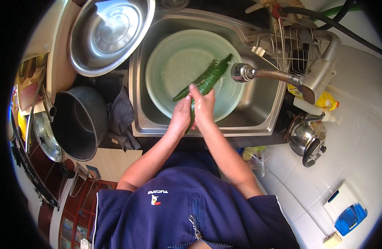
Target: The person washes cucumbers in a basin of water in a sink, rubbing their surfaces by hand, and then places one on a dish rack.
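Note:
A long, wet green cucumber [213, 79] slants over a pale green basin [154, 54] of water that sits in the steel sink. My right hand [204, 107] is wrapped round its lower half, thumb on top. Close beside it, my left hand [181, 114] is closed on the cucumber's near end, its fingers partly hidden. A second cucumber [183, 93] lies in the water just left of the held one. The tap's spout [240, 72] points at the cucumber's far end from the right.
The sink [257, 114] has a raised steel rim. To the left stand a large steel bowl [89, 52], a dark pot [76, 124] and a grey cloth [122, 116]. A kettle [301, 135] and a yellow bottle [326, 101] are on the right, with a wire rack [301, 52] behind.

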`<state>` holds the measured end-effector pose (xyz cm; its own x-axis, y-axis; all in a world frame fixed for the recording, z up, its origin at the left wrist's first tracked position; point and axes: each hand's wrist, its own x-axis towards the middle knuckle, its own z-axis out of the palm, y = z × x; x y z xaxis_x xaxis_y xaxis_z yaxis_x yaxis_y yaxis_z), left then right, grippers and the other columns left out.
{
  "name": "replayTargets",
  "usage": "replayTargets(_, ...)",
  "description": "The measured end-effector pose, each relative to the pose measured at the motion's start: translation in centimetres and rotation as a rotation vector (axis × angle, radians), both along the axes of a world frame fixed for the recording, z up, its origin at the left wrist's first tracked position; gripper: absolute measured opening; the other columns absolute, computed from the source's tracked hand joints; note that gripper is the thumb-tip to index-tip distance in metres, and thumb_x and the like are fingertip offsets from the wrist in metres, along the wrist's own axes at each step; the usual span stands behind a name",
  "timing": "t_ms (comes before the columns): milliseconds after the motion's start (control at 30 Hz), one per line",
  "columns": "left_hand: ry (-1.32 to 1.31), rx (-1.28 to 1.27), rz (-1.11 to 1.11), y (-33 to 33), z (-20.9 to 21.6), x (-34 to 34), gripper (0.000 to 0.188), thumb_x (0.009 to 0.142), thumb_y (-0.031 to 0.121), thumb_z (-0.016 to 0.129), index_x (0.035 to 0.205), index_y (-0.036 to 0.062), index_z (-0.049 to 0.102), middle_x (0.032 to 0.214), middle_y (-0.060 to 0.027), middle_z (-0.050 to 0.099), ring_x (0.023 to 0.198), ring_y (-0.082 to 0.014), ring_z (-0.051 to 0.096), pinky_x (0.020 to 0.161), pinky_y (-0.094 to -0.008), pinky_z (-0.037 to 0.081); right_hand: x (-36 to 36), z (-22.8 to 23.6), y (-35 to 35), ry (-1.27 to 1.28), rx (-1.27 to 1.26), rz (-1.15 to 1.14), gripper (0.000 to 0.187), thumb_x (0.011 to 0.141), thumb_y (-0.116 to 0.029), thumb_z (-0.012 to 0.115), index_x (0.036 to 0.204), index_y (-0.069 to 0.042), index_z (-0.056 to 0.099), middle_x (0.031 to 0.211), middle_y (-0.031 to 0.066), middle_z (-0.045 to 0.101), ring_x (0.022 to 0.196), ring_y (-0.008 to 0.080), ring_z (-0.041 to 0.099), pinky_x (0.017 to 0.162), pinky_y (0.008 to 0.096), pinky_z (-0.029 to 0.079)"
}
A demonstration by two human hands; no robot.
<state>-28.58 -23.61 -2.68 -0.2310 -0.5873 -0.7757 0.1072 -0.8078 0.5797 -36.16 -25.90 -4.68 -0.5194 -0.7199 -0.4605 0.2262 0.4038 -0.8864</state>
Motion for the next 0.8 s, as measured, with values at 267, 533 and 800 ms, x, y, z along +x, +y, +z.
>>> replayTargets(267, 0.307, 0.294, 0.066, -0.4, 2.1, 0.2, 0.041, 0.096, 0.044, 0.028, 0.087, 0.0062, 0.043, 0.057, -0.0056, 0.048, 0.036, -0.0139, 0.044, 0.030, -0.0244, 0.037, -7.6, -2.3, -6.0, -0.567, 0.092, -0.173, 0.032, 0.079, -0.037, 0.067, 0.077, -0.009, 0.052, 0.056, 0.0037, 0.050, 0.048, 0.0152, 0.049, 0.048, 0.0270, 0.041)
replayTargets(533, 0.397, 0.369, -0.018, -0.9, 1.2, 1.2, 0.053, 0.091, 0.056, 0.030, 0.083, 0.0058, 0.046, 0.055, -0.0056, 0.047, 0.037, -0.0144, 0.048, 0.030, -0.0254, 0.040, -5.0, -1.3, -4.2, -0.544, 0.181, 0.052, 0.029, 0.079, -0.035, 0.066, 0.072, -0.010, 0.052, 0.056, 0.0051, 0.050, 0.048, 0.0167, 0.050, 0.048, 0.0265, 0.041)
replayTargets(800, 0.416, 0.420, -0.034, -0.1, 0.6, 1.1, 0.056, 0.091, 0.057, 0.028, 0.084, 0.0044, 0.048, 0.055, -0.0065, 0.048, 0.037, -0.0156, 0.046, 0.031, -0.0268, 0.040, -5.4, -1.8, -3.5, -0.238, 0.025, 0.070, 0.020, 0.082, -0.022, 0.064, 0.080, -0.006, 0.052, 0.061, 0.0050, 0.053, 0.053, 0.0149, 0.051, 0.048, 0.0275, 0.040)
